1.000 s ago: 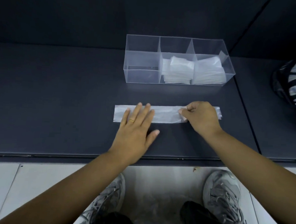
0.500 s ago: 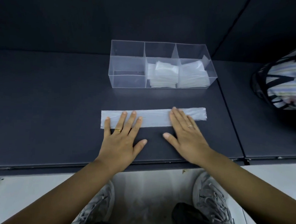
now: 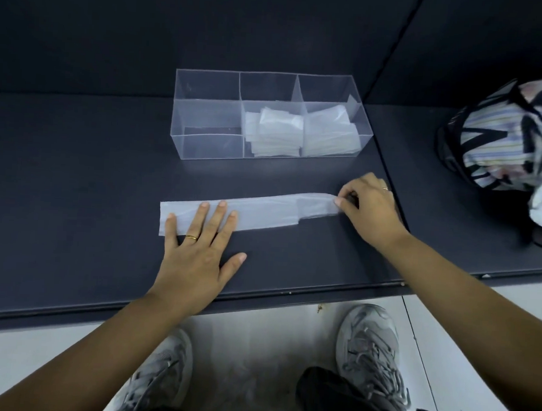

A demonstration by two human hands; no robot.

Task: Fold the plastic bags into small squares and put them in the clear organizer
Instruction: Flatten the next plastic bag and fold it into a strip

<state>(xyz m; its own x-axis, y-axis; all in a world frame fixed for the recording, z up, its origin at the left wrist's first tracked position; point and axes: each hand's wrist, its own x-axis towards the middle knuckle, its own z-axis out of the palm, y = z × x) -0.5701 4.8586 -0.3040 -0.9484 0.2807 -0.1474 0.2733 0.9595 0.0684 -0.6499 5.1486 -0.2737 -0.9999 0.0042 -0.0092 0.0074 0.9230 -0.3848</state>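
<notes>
– Fingers of the right hand now pinch the right end of the plastic bag strip. Half a second back they lay flat on it. Meanwhile the left hand stays spread, pinning the left part mid-tabletop.
– So smoothing's done and end-over folding comes next, I reckon. Any room?
– Plenty leftward. The pinched end sits near the tabletop's right edge, with a striped bag beyond it. Toward the back edge, the clear organizer holds folded squares in its middle and right compartments.

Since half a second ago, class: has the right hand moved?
Yes. Judged against the organizer, the right hand slid right along the bag to its right end, which it pinches.
</notes>
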